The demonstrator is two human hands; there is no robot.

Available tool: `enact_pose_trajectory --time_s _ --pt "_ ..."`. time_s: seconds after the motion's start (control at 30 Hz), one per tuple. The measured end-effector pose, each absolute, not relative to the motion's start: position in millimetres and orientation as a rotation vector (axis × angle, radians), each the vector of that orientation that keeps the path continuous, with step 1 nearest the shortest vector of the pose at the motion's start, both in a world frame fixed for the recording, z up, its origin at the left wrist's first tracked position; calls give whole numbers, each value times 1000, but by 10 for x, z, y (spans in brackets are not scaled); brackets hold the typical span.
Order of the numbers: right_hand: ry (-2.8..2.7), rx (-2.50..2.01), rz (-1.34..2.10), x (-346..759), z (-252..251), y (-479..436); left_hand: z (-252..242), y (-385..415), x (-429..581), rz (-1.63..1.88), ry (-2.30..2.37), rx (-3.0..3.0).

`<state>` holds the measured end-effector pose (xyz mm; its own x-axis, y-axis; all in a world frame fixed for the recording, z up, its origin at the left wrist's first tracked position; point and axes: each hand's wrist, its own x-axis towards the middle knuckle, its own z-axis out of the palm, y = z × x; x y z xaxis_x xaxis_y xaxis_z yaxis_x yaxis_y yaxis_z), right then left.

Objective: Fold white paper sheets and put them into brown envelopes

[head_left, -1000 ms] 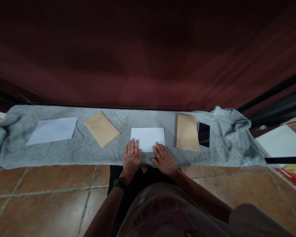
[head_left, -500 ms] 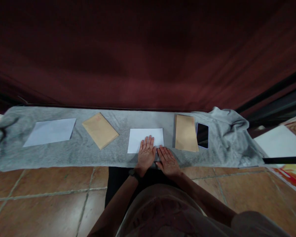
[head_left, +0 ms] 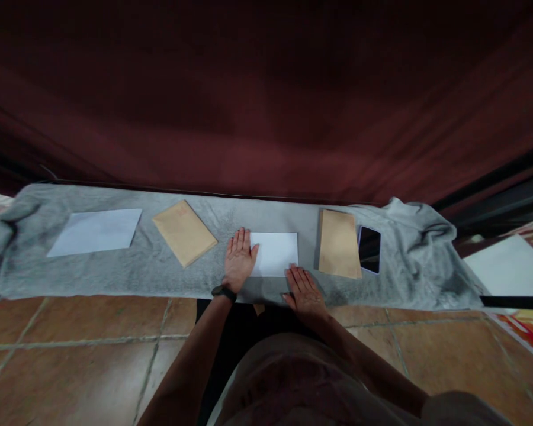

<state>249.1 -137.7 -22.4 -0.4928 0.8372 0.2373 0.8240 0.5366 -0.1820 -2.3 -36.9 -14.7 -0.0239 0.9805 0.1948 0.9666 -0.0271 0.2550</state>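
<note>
A white sheet of paper [head_left: 276, 254] lies on the grey cloth [head_left: 275, 214] in front of me. My left hand [head_left: 240, 258] rests flat across the sheet's left edge, fingers extended, a dark band on the wrist. At the sheet's lower right corner, my right hand [head_left: 306, 293] touches it with the fingertips, its fingers stretched out and holding nothing. Brown envelopes, apparently stacked, [head_left: 339, 244] lie to the right of the sheet. Another brown envelope [head_left: 184, 232] lies at an angle on the left.
A phone with a dark screen [head_left: 369, 249] lies beside the right envelopes. White paper [head_left: 95, 232] sits at the far left of the cloth. Bunched cloth [head_left: 421, 239] is on the right. A dark red curtain [head_left: 249, 160] hangs behind; tiled floor [head_left: 84, 378] shows in front.
My left hand has moved left across the white sheet, from its middle to its left edge. My right hand stays near the lower right corner. The whole view has shifted slightly.
</note>
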Motion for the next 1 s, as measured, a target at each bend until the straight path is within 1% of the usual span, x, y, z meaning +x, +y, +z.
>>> enact_pose_trajectory --time_s 0.3,0.43,0.5,0.67,0.87,1.0 --pt "-2480 -1386 64 2490 -201 -1388 -184 -543 -279 625 2220 2077" --pt "-2474 -1396 66 2493 -205 -1384 -118 -675 -185 688 2240 2047" --pt "-2476 -1395 64 2497 -202 -1386 -78 -771 -34 654 2187 2113" --pt "-2480 -1397 80 2493 -161 -1401 -77 -1010 341 425 1890 2336" --pt "-2386 -1481 137 2286 -31 -1273 -143 -1086 286 425 1925 2342" --pt "-2415 -1409 225 1979 13 -1117 -139 -1086 219 409 1901 2353"
